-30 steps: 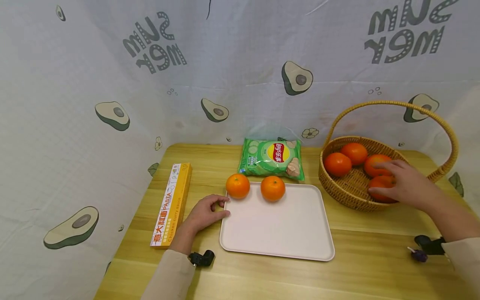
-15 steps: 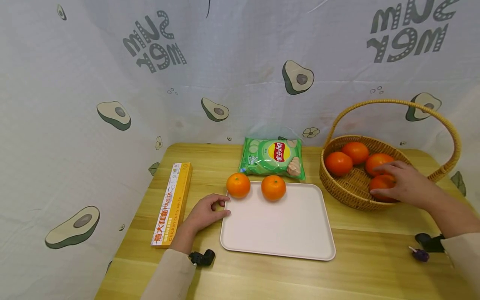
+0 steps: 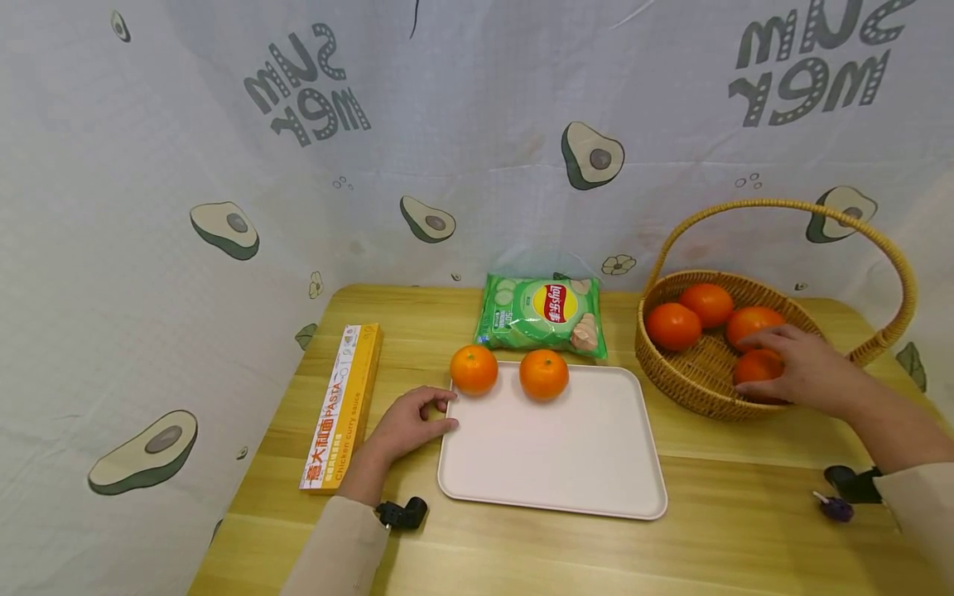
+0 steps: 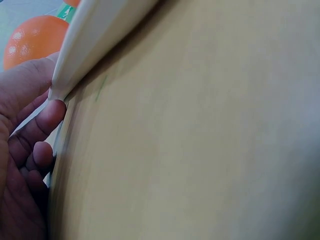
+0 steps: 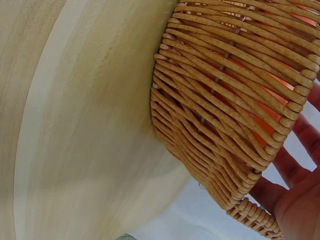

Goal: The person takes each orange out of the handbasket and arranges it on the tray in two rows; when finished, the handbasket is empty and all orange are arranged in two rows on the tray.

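I'm looking down through the head camera at a pale yellow wooden desk (image 3: 522, 550) with visible grain and rounded far corners. Near the middle of it I have a shallow white rectangular tray (image 3: 555, 455), lying face up. Off to its left, well apart, a long white and orange pasta box (image 3: 341, 406) lies lengthwise along that side of the desk. Just behind the tray, a green chip bag (image 3: 541, 314) lies near the far edge; I can't tell whether the two touch. To the right of both stands a woven wicker basket (image 3: 689, 385), upright, its tall arched handle raised, close to the far right corner
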Available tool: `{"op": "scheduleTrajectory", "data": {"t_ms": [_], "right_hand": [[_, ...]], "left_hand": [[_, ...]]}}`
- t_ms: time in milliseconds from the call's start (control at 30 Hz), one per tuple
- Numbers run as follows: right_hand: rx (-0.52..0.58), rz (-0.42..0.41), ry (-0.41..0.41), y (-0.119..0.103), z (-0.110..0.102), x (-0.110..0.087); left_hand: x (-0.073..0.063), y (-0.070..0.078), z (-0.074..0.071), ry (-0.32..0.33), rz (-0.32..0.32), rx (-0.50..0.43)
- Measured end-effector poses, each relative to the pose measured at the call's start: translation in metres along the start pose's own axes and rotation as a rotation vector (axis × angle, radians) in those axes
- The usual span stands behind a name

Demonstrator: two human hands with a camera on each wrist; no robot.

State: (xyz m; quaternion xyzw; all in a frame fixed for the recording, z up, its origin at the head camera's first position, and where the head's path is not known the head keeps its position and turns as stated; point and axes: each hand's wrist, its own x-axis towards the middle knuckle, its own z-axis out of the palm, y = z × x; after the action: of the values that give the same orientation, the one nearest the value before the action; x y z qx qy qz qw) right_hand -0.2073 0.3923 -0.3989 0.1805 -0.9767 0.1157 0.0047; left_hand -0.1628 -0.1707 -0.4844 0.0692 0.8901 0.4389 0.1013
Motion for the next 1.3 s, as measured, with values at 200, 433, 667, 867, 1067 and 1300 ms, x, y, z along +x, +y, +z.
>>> {"op": "scheduleTrajectory", "data": {"t_ms": [200,433,667,867,1067,1300], "right_hand": [[-0.019,-0.009,-0.019,0.001,0.002,0.001],[-0.016,-0.009,-0.041,0.002,0.004,0.001],[-0.031,0.000,-0.080,0.002,0.005,0.002],[0.011,0.016,-0.072,-0.002,0.006,0.001],[0.025,0.022,-0.064,-0.002,0.009,0.000],[0.028,0.021,-0.061,0.000,0.012,-0.001]], "left_hand": [[0.000,0.000,0.000,-0.003,-0.003,-0.004],[-0.001,0.000,0.001,-0.005,0.000,0.006],[-0.001,0.000,0.001,-0.003,-0.008,-0.004],[-0.001,0.001,0.000,-0.001,-0.015,0.001],[0.000,0.000,0.000,-0.007,-0.009,0.012],[-0.002,0.000,0.000,-0.007,-0.016,0.019]]}}
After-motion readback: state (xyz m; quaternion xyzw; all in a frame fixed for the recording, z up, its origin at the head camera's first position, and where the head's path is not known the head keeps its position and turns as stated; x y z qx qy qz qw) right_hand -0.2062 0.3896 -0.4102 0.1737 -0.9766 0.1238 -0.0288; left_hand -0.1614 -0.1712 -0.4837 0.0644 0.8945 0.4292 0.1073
